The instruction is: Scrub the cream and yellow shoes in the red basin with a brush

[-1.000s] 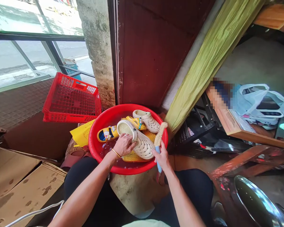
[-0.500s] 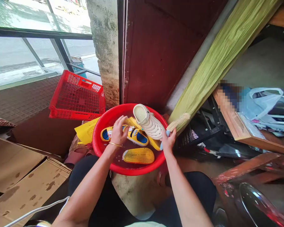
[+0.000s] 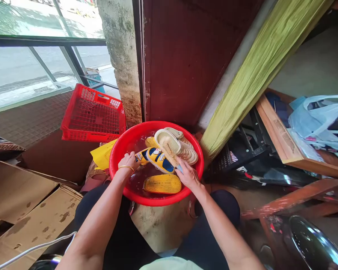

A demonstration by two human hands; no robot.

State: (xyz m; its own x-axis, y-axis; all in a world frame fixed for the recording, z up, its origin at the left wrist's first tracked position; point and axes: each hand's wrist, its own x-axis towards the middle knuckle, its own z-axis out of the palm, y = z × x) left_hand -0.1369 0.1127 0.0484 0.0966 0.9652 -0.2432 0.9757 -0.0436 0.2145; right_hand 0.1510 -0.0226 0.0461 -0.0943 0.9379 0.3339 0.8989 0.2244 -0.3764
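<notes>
A red basin [image 3: 116, 176] of dark water stands between my knees with several shoes in it. My left hand [image 3: 129, 162] is closed on the near-left end of a yellow shoe [image 3: 142, 155] with a blue inside, its fingers partly hidden. Gripped in my right hand [image 3: 189, 174] is a scrubbing brush [image 3: 169, 149] with pale bristles and a light blue handle. The bristles lie over a second yellow-and-blue shoe [image 3: 157, 155] with a cartoon print. Cream clogs [image 3: 186, 150] rest at the basin's right side. Nearest me, another yellow shoe [image 3: 162, 183] floats sole up.
A red plastic crate [image 3: 94, 116] sits behind the basin to the left, beside a yellow sheet [image 3: 103, 154]. Cardboard [image 3: 39, 221] lies at my left. A green curtain [image 3: 250, 90] hangs on the right, near a wooden table [image 3: 281, 131] holding a plastic bag [image 3: 317, 116].
My left hand has lowered and closed on the yellow shoe. The cream clog has dropped from upright into the basin. My right hand has swung the brush leftward over the shoes.
</notes>
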